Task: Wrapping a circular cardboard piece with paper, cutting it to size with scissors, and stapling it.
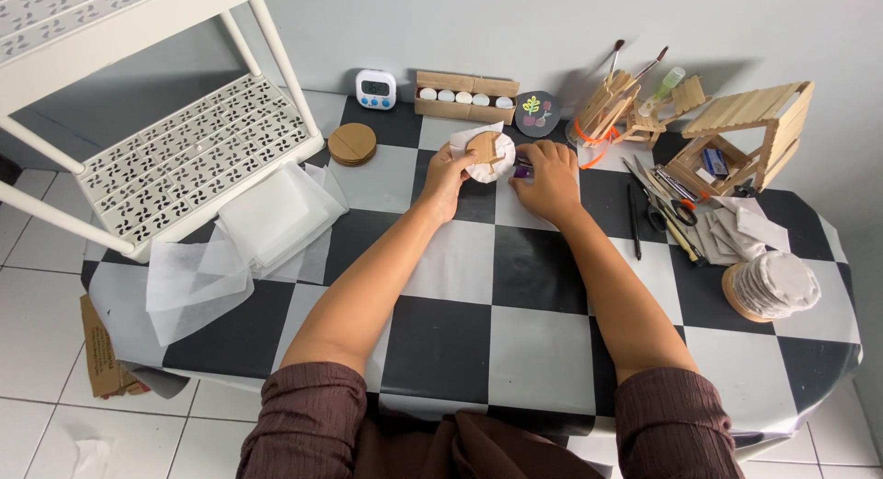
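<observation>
checkered table [543,359]: left hand [448,173] grips paper-wrapped disc [487,154], perhaps wooden.

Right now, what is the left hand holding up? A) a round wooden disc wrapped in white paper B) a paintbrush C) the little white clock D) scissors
A: the left hand grips a round wooden disc with white paper folded around it, while the right hand rests beside it on the checkered table.

near cloth [460,332]: open | right: tools [667,203] | left: paper sheets [267,217]
</observation>
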